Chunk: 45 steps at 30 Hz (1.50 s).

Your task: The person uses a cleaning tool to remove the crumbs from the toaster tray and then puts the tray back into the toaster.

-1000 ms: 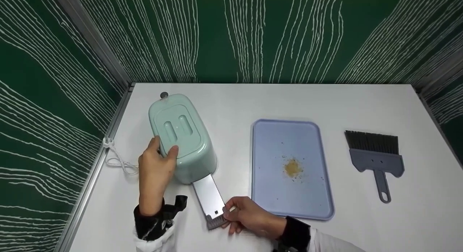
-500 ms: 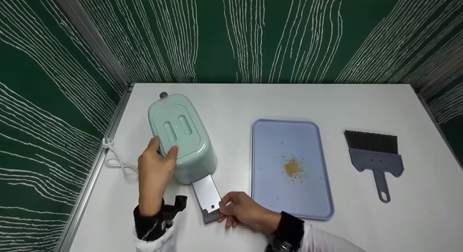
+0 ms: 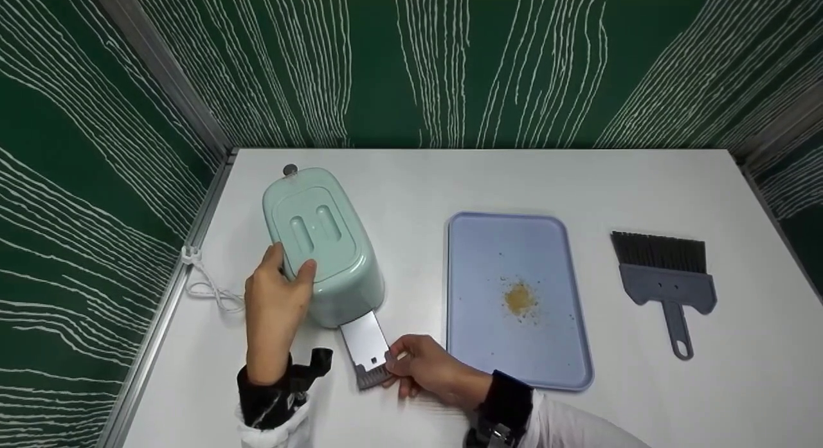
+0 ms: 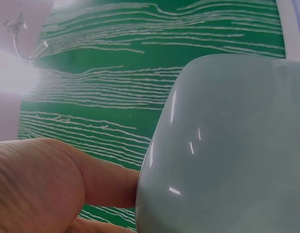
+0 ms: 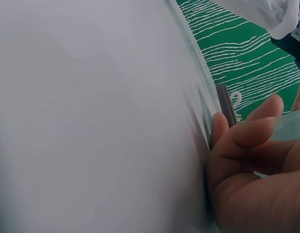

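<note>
A mint-green toaster point(image 3: 344, 255) with two long recesses on its top stands on the left side of the table. My left hand point(image 3: 276, 306) grips its near left corner, thumb on the top edge and fingers along the side; the left wrist view shows the thumb against the glossy wall. From the toaster's near end a silver crumb tray point(image 3: 365, 340) with a ribbed grey end sticks partly out. My right hand point(image 3: 431, 371) pinches that grey end at its right corner. In the right wrist view the curled fingers point(image 5: 237, 150) hide most of the crumb tray.
Right of the toaster lies a blue tray point(image 3: 508, 242) with a small heap of yellowish crumbs point(image 3: 519, 298). Farther right is a grey hand brush point(image 3: 669, 284) with dark bristles. A white cord point(image 3: 212, 292) lies near the table's left edge. Green walls enclose the back and sides.
My right hand has pushed the crumb tray up and slightly left, so less of it shows outside the toaster. My left hand and the toaster have stayed in place.
</note>
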Each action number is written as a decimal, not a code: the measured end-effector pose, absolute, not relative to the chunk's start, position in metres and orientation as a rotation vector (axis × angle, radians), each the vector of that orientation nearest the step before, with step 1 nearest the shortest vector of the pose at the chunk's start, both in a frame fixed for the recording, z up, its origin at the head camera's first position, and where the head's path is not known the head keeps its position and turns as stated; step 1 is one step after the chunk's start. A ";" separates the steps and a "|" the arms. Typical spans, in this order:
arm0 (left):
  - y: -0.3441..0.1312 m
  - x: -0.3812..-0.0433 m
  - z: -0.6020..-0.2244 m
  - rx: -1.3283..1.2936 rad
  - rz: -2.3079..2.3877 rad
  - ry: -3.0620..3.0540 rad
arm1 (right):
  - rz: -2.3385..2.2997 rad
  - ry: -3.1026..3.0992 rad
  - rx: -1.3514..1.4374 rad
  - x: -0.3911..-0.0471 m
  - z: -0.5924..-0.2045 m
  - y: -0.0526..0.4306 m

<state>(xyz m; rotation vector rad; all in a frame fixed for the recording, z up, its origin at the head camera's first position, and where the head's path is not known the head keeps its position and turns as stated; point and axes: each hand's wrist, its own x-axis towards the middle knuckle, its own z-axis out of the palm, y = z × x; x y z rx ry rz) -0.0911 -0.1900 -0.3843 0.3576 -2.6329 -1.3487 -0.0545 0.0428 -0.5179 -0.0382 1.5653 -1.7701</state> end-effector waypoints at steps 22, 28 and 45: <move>-0.190 -0.092 -0.382 0.353 -1.288 -2.641 | -1.798 1.634 -0.033 -0.066 -0.516 0.031; -0.190 -0.092 -0.381 0.349 -1.287 -2.641 | -1.801 1.647 -0.028 -0.071 -0.515 0.027; -0.190 -0.091 -0.383 0.366 -1.313 -2.647 | -1.837 1.642 0.001 -0.079 -0.516 0.022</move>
